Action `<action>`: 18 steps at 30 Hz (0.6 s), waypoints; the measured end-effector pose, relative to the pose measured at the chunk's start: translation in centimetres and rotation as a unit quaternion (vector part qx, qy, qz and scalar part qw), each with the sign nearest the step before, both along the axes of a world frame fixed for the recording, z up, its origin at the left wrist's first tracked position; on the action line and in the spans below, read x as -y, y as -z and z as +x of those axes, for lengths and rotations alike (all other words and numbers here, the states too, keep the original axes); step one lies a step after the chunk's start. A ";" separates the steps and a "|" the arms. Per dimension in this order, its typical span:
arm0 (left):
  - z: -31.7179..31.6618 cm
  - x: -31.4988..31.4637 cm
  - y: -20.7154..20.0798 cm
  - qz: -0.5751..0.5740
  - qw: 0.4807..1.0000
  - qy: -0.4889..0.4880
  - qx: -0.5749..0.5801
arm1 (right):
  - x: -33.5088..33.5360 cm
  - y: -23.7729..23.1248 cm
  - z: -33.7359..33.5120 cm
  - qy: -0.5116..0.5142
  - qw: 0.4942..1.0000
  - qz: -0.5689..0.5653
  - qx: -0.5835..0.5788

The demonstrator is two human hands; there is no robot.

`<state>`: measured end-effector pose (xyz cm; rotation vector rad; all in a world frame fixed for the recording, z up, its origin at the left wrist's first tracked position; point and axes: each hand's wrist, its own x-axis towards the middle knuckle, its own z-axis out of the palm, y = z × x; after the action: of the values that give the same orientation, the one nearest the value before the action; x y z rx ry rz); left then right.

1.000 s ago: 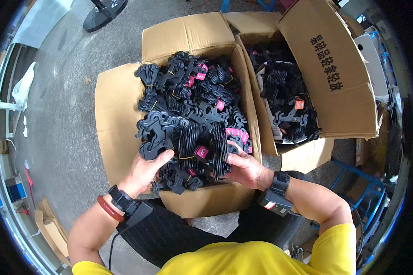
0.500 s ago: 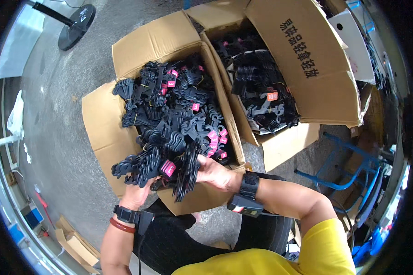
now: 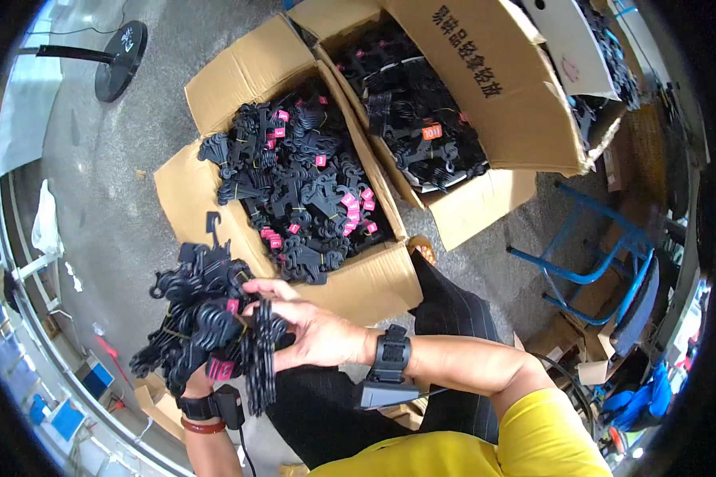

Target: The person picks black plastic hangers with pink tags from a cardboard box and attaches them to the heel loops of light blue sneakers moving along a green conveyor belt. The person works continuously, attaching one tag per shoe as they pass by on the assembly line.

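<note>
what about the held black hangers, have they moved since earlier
Yes: judged against the left carton, the held black hangers moved left and toward the picture's lower edge.

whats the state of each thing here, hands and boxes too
right hand: fingers and thumb gripping the held hangers
left hand: mostly hidden beneath them, grip unclear
held hangers: black, clustered, held outside the nearer box
nearer box: open, flaps out, hangers inside
farther box: open, hangers inside
red bracelet: worn on left wrist
blue metal frame: on the floor, upright or tipped unclear
</note>
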<state>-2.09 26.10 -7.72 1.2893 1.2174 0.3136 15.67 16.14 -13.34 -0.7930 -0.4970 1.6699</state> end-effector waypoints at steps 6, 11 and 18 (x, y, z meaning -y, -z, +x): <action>-1.5 2.8 -11.2 0.175 0.945 0.207 -0.182 | 3.2 -10.5 1.2 -0.025 0.996 0.055 0.063; 0.4 7.8 -18.6 0.102 0.966 0.196 -0.130 | 8.8 -18.7 3.4 -0.007 0.998 0.043 0.042; 8.5 12.2 -23.1 -0.244 0.957 0.064 0.145 | 17.1 -26.5 9.4 0.070 0.995 0.015 0.072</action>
<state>6.37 13.88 15.36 0.8515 0.8826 0.0916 25.07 -0.97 13.18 -0.9103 -0.5526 1.4790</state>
